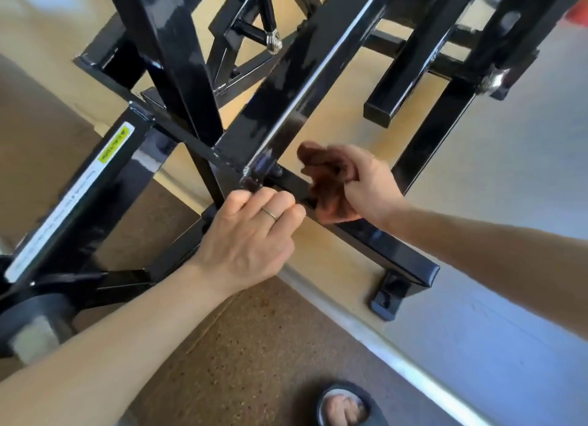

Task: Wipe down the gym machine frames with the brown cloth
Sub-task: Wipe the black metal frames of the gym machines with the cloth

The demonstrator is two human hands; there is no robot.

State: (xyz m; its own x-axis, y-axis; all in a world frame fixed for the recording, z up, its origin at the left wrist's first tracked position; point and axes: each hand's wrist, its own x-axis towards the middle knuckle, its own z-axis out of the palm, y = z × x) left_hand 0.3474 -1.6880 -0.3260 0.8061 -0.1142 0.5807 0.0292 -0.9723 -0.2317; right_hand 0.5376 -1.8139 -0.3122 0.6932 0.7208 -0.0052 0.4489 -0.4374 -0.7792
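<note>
One brown cloth (329, 184), bunched, is gripped in the right hand (366, 184) and pressed against a low black frame bar (381, 244). That bar's long axis runs from the central joint toward lower right, ending in a capped tip above a floor bracket (386, 298). The left hand (251, 235), a ring (269, 214) on one finger, curls its fingers over the same bar just beside the cloth. One sandalled foot (345, 406) stands on brown flooring (254, 346)

Frame (280, 107): I saw glossy black.
Cloth (327, 184): I saw brown.
Label (63, 203): white, with a yellow-green tab.
Mat (254, 346): brown, speckled.
Sandal (346, 394): black.
</note>
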